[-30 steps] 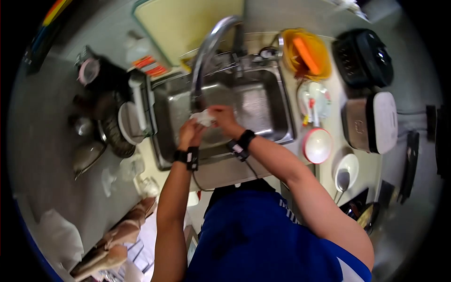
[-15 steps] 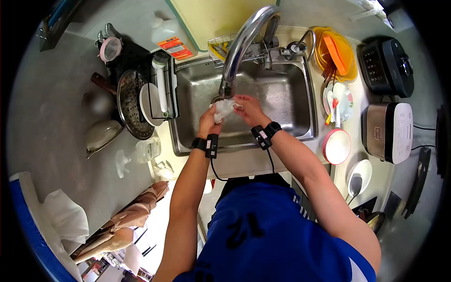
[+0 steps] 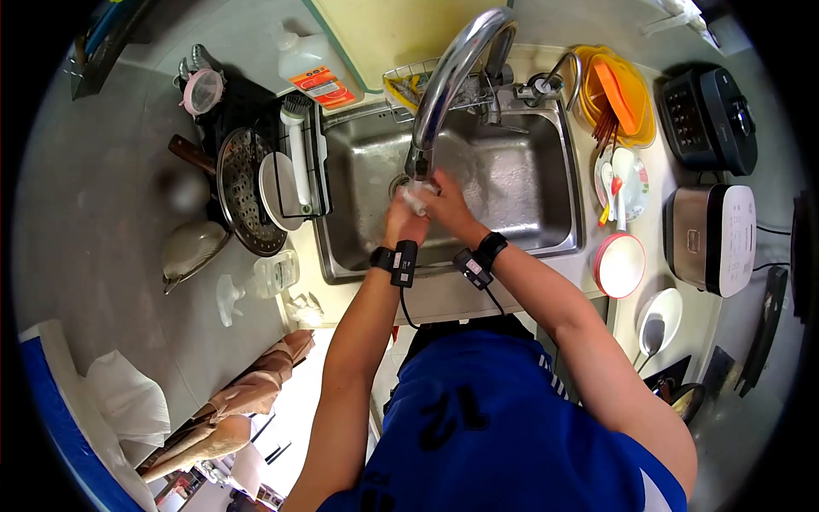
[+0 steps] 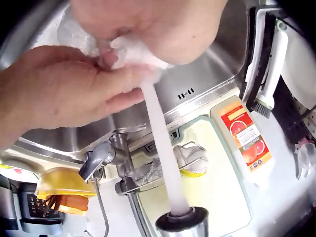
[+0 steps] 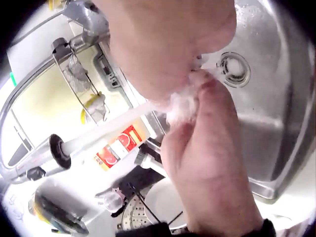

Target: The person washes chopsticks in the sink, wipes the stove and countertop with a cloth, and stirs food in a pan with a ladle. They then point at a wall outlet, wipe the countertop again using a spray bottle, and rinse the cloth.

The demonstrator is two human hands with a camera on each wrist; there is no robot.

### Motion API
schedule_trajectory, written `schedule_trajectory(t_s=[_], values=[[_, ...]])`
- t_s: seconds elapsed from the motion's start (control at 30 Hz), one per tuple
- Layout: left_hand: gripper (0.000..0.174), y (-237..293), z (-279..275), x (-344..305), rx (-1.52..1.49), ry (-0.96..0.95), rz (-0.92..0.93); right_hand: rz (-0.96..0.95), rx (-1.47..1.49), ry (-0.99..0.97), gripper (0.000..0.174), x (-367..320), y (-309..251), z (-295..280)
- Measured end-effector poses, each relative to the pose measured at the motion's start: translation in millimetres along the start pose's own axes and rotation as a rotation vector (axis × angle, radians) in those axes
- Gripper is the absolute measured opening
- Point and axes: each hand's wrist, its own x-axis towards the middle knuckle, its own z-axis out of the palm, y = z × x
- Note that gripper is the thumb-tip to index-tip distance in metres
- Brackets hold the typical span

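Note:
A small, wet, crumpled white cloth-like piece [image 4: 134, 53] is bunched between my two hands under the running tap. My left hand [image 3: 404, 224] grips it from the left, fingers curled around it. From the other side my right hand [image 3: 450, 206] closes over it, fingers overlapping the left ones. Water [image 4: 165, 143] pours from the spout of the curved chrome tap [image 3: 452, 64] onto the hands. Below them lies the steel sink [image 3: 520, 188], its drain [image 5: 233, 69] showing in the right wrist view. Much of the white piece is hidden by the palms.
Left of the sink stand a dish rack [image 3: 322, 162] with a brush [image 3: 297, 154], a steamer plate [image 3: 243, 192] and a bottle with an orange label [image 3: 320, 72]. On the right are yellow baskets [image 3: 648, 128], bowls [image 3: 618, 266] and a rice cooker [image 3: 710, 239].
The head view has steadied and shifted. Half a second ago the white piece was spread between the hands; now the hands have come together and squeeze it into a smaller bunch under the spout.

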Motion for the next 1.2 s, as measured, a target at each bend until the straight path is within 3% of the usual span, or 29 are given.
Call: schedule_trajectory(t_s=[0.07, 0.17, 0.27, 0.37, 0.47, 0.57, 0.67, 0.7, 0.8, 0.9, 1.0, 1.1, 1.17, 1.2], values=[[0.035, -5.5, 4.7, 0.7, 0.123, 0.07, -0.028, 0.267, 0.234, -0.277, 0.043, -5.2, -6.1, 8.6], [0.036, -9.4, -9.5, 13.9, 0.141, -0.088, -0.034, -0.084, 0.046, -0.055, 0.045, -18.3, -15.7, 23.1], [0.036, -5.0, 5.4, -7.3, -0.002, -0.147, -0.1, -0.155, -0.076, -0.006, 0.046, -11.9, -12.6, 27.6], [0.037, -2.2, 43.7, -39.6, 0.015, -0.033, -0.121, -0.153, -0.486, -0.085, 0.042, 1.9, -19.4, 11.0], [0.043, -3.8, 43.0, -40.3, 0.07, -0.066, -0.093, -0.181, -0.622, 0.011, 0.041, 15.6, -11.7, 8.5], [0.051, -1.3, 24.5, -24.0, 0.022, -0.069, -0.087, 0.231, -0.109, -0.303, 0.044, 13.1, -21.6, 15.1], [0.056, 7.4, -10.3, -8.0, 0.134, 0.013, -0.004, -0.017, 0.143, -0.099, 0.048, -18.1, -42.2, 37.0], [0.057, -0.3, -19.7, 1.6, 0.115, 0.038, 0.061, 0.022, 0.102, -0.108, 0.05, -21.6, -47.8, 37.7], [0.042, 14.5, 16.3, -23.1, -0.052, -0.163, -0.136, -0.108, -0.156, -0.078, 0.049, -8.0, -25.9, 29.2], [0.036, 13.1, 61.0, -51.3, -0.049, -0.045, -0.141, -0.335, -0.592, 0.019, 0.045, 9.1, -20.3, -2.3], [0.028, 5.8, 57.1, -41.1, 0.046, 0.129, -0.047, -0.301, -0.747, 0.049, 0.04, 23.4, -5.9, -7.2], [0.015, 9.2, 45.5, -23.7, -0.106, 0.099, -0.126, 0.075, -0.157, 0.164, 0.038, 13.8, -29.2, -32.7], [0.012, 11.6, 34.1, -16.0, -0.144, -0.054, -0.149, 0.196, -0.252, 0.304, 0.038, 13.4, -28.8, -63.1], [0.013, 12.3, 30.6, -11.9, -0.157, -0.134, -0.162, 0.136, -0.245, 0.393, 0.036, 14.8, -18.9, -76.0]])
